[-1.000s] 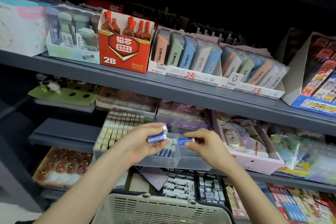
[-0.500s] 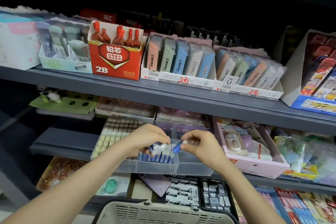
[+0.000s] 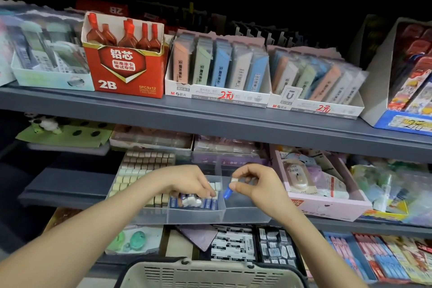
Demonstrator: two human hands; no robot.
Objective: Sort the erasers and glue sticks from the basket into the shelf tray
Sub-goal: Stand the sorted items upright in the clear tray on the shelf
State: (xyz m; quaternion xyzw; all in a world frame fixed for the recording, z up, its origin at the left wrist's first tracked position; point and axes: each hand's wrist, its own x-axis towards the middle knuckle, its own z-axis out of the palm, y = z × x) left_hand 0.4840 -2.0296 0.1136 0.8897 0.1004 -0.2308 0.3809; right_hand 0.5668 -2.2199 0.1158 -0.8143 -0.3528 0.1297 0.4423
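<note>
A clear divided tray stands on the middle shelf. Its middle compartment holds a row of blue-and-white erasers. My left hand reaches down into that compartment, its fingertips on a blue-and-white eraser lying on top of the row. My right hand hovers over the divider and pinches a small blue-and-white eraser between thumb and forefinger, white end up. The beige basket sits at the bottom edge, its contents hidden.
The tray's left section holds rows of small beige erasers. A pink box stands right of the tray. Above, a grey shelf carries a red 2B lead box and pastel cases. Packaged erasers lie on the shelf below.
My left hand has dropped into the middle compartment with its eraser. My right hand has turned its eraser upright and held near the divider. The view has tilted upward.
</note>
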